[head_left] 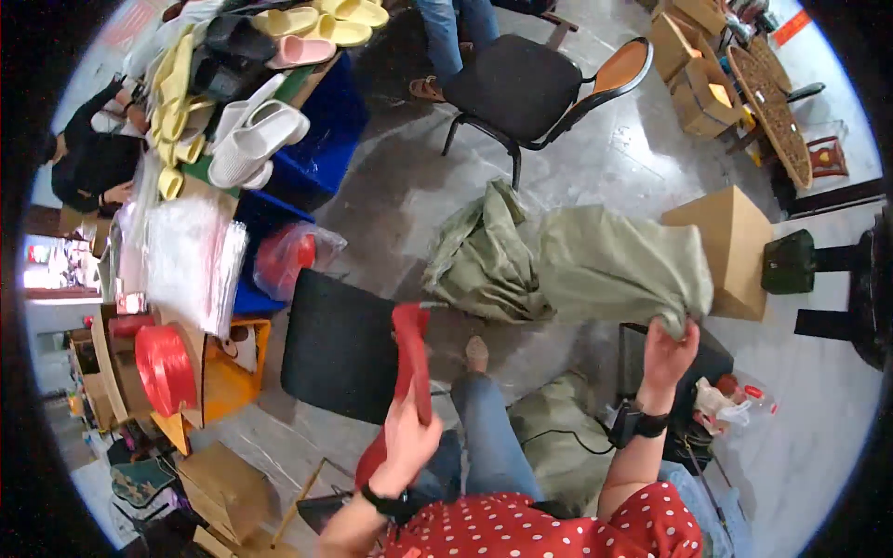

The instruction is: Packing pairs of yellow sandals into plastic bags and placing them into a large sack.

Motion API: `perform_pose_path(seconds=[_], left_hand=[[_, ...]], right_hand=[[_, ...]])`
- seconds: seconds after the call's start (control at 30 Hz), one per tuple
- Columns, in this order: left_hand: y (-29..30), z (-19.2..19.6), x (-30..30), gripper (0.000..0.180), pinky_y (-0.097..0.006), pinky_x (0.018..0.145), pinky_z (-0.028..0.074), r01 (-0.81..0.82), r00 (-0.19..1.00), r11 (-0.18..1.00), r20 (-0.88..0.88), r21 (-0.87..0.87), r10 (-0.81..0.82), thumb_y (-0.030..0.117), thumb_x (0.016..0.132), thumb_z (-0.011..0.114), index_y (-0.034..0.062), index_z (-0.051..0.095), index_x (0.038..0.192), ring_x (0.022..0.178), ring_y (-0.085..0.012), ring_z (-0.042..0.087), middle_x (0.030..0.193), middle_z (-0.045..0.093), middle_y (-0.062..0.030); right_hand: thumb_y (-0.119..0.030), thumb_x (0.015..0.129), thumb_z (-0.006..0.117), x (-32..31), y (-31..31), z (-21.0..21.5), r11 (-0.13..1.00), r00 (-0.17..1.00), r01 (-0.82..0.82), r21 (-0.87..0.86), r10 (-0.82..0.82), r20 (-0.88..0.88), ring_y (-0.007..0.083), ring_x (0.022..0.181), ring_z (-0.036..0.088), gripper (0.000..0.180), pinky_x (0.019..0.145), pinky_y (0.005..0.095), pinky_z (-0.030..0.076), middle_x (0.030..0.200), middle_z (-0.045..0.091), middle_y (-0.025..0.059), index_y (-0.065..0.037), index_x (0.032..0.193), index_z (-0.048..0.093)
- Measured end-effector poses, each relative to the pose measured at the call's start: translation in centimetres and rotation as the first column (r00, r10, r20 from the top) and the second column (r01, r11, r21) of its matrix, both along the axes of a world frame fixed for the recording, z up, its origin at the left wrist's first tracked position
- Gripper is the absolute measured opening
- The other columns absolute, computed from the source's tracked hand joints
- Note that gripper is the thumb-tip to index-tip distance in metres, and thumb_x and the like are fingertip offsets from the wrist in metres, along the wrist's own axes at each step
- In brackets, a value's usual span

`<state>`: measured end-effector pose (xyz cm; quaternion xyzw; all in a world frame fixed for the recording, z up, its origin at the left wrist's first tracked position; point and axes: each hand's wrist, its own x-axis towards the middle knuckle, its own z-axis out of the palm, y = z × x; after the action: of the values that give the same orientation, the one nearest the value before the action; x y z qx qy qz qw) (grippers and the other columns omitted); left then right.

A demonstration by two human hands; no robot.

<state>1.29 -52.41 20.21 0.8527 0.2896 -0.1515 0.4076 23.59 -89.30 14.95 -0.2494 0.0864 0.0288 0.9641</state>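
My left hand (pixel 410 441) is closed around a long, flat red piece (pixel 410 349) that stands up from my fist, its kind unclear. More red shows below that wrist. Out to the right, my right hand (pixel 672 353) pinches the corner of an olive-green woven sack (pixel 614 260). The sack hangs spread out from my fingers, and its crumpled part (pixel 493 260) lies on the floor ahead. Another full green sack (pixel 558 418) rests beside my leg.
A black-seated chair (pixel 521 88) stands ahead, near another person's legs (pixel 456 37). Slippers (pixel 256 139) and clear bags (pixel 191 256) cover a table at the left. A dark chair (pixel 339 344) is close to my left arm. A cardboard box (pixel 730 246) stands right of the sack.
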Motion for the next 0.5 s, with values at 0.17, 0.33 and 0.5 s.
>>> perform_pose_path(seconds=[0.17,0.33,0.5], left_hand=[[-0.6,3.0,-6.6,0.094,-0.044,0.113,0.030,0.142,0.940,0.987,0.304,0.069,-0.156,0.029,0.080,0.075,-0.0045,0.020,0.149,0.139,-0.0436,0.031,0.147,0.032,-0.0340],[-1.4,8.7,-17.1,0.115,-0.044,0.119,0.020,0.426,0.800,0.889,0.531,-0.171,-0.281,0.041,0.072,0.083,-0.0095,0.014,0.149,0.145,-0.0430,0.019,0.153,0.020,-0.0333],[0.6,2.1,-35.1,0.074,-0.041,0.118,0.024,0.134,0.906,0.125,0.172,-0.983,0.385,0.031,0.095,0.061,-0.0010,0.023,0.150,0.143,-0.0336,0.027,0.157,0.024,-0.0188]], right_hand=[[-0.016,0.093,0.052,-13.1,6.2,17.3,0.906,0.997,0.043,-0.422,-0.013,0.074,0.0244,0.102,0.062,0.027,0.091,0.0360,0.048,0.115,0.064,0.0122,0.000,0.114,0.059],[0.000,0.074,0.062,-29.0,9.8,21.0,0.447,0.805,-0.276,-0.851,0.591,0.050,0.0279,0.111,0.061,0.053,0.089,0.0384,0.053,0.126,0.060,0.0122,-0.002,0.127,0.057],[-0.028,0.090,0.067,-40.2,28.7,29.7,-0.437,-0.221,-0.595,-0.674,0.896,-0.385,0.0247,0.126,0.051,0.055,0.104,0.0394,0.044,0.139,0.052,0.0131,-0.003,0.136,0.050]])
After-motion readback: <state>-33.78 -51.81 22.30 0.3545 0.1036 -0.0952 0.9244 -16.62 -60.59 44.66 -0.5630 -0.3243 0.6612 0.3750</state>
